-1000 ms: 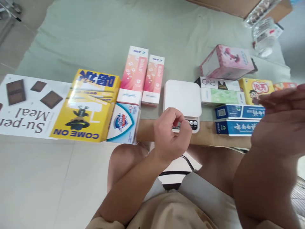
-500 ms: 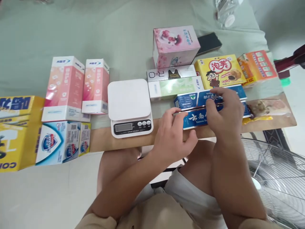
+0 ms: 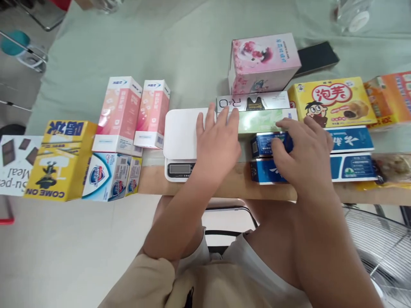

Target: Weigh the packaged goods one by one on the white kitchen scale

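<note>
My left hand [image 3: 218, 139] is spread over the right side of a white kitchen scale [image 3: 180, 132], covering part of its platform and buttons. Its fingertips reach the left end of a pale green box [image 3: 261, 121]. Over two blue toothpaste boxes lying side by side rests my right hand [image 3: 303, 147], thumb and fingers apart. The thumb lies across the upper toothpaste box [image 3: 351, 139], and the index fingertip is by the green box's right end. Below it, the lower toothpaste box [image 3: 353, 167] is partly hidden by the same hand. The left ends of both blue boxes line up.
Behind stand a pink box [image 3: 265, 60], a silver box [image 3: 272, 100], a black flat case [image 3: 316, 57] and a yellow puff snack box [image 3: 334, 102]. Left are two pink-white cartons [image 3: 120, 113], soap boxes [image 3: 102, 175] and a yellow carton [image 3: 61, 160]. A fan [image 3: 382, 248] stands lower right.
My left hand has moved left from the toothpaste boxes onto the scale. My right hand stays over the blue boxes, whose left ends are now even. The view has shifted left.
</note>
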`<state>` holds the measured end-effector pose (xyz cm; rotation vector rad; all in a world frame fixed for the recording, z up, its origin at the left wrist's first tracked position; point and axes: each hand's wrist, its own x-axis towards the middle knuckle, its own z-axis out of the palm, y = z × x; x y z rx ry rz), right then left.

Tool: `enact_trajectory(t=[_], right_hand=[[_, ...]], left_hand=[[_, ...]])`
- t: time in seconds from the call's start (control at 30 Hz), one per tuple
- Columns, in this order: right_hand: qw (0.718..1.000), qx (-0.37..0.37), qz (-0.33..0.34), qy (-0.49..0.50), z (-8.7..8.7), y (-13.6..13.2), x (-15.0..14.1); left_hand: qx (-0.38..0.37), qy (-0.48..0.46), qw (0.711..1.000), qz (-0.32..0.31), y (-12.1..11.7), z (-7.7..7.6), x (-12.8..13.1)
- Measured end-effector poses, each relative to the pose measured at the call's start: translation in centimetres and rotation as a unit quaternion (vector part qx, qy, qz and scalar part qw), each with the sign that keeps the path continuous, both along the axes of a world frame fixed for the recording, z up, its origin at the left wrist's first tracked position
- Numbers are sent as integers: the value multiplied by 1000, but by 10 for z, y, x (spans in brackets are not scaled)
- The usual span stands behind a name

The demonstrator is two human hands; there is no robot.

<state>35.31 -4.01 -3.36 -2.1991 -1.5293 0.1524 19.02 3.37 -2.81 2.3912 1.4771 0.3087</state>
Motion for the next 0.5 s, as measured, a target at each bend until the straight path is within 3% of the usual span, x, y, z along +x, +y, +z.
enact_trajectory(t=[0.17, 0.4, 0.5], right_hand=[[1000, 4, 0, -4, 0, -2, -1], [1000, -8, -2, -29, -2, -1, -3], [999, 7, 7, -37, -3, -3, -2]], left_hand=[[4, -23, 1000, 0, 8, -3, -1], [-9, -225, 974, 8, 13, -13, 2], [-22, -243, 970, 3, 18, -15, 2]])
